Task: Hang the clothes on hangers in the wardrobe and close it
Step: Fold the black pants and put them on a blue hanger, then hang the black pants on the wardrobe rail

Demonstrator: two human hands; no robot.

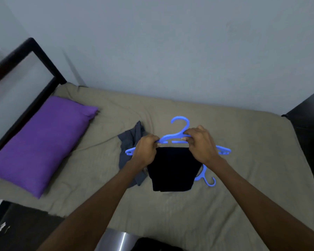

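Gripping the blue hanger point(172, 137) above the bed point(243, 160), the left hand point(146, 151) and right hand point(200, 144) each curl around its bar, a black garment point(170, 169) draped below. A grey garment point(130, 142) lies left; a second hanger point(207, 180) peeks out right. A purple pillow point(42, 144) sits farther left.

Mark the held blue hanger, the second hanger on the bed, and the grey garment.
held blue hanger point(180, 122): head view, on its hook above the hands.
second hanger point(209, 182): head view, on its hook, right of the black garment.
grey garment point(129, 140): head view, on the crumpled fabric left of the left hand.
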